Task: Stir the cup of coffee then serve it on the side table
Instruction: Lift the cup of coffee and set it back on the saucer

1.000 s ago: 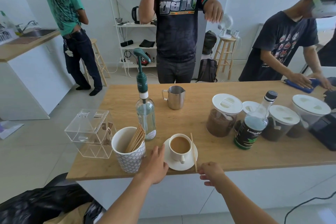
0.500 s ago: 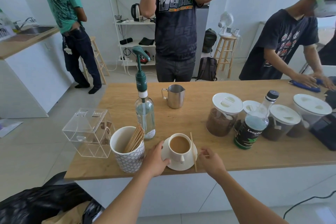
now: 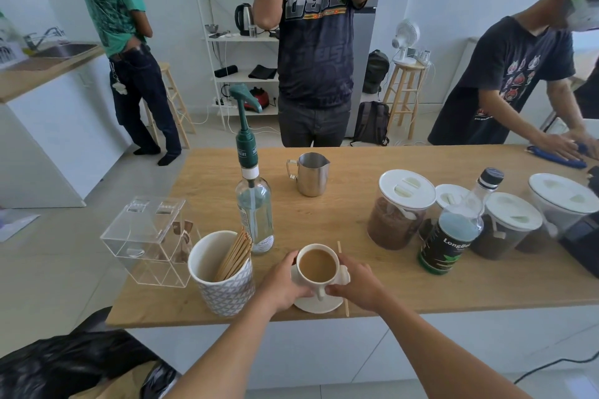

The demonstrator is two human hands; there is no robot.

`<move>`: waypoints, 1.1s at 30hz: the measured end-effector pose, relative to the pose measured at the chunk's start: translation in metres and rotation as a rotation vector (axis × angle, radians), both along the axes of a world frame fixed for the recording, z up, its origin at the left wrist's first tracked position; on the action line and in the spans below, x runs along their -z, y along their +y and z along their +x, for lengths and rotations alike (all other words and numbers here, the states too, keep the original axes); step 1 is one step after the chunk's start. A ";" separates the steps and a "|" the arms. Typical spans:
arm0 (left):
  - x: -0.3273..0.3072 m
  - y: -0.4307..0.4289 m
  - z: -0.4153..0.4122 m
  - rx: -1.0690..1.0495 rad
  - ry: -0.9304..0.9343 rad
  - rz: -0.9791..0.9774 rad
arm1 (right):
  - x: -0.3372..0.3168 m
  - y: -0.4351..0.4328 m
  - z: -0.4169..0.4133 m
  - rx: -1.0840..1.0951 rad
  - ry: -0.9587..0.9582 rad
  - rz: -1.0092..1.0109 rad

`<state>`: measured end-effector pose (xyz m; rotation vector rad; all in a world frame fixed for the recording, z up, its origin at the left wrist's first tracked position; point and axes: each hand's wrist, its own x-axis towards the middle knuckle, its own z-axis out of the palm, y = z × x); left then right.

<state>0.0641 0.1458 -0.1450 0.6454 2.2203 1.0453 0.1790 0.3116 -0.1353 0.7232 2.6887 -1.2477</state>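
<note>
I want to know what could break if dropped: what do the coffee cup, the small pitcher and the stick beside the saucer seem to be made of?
White coffee cup: looks like glazed ceramic, smooth and opaque. Small silver pitcher: likely brushed stainless steel, grey metallic sheen. Thin pale stir stick: apparently bare matte wood.

White cup point(image 3: 317, 272) w/ light-brown milky coffee, on white saucer point(image 3: 319, 304). Pale wood counter point(image 3: 356, 210). White holder cup point(image 3: 223, 282) w/ grey triangle pattern, tan wooden sticks point(image 3: 235, 257). Clear bottle point(image 3: 254, 214), dark-green pump top. Silver steel jug point(image 3: 311, 174). White-lidded jars point(image 3: 400, 209), dark-brown contents. Bottle point(image 3: 453, 233) w/ black-and-green label.
</note>
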 end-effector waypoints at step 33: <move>-0.114 -0.008 -0.022 0.094 -0.052 0.131 | -0.081 -0.004 -0.014 -0.010 0.253 -0.126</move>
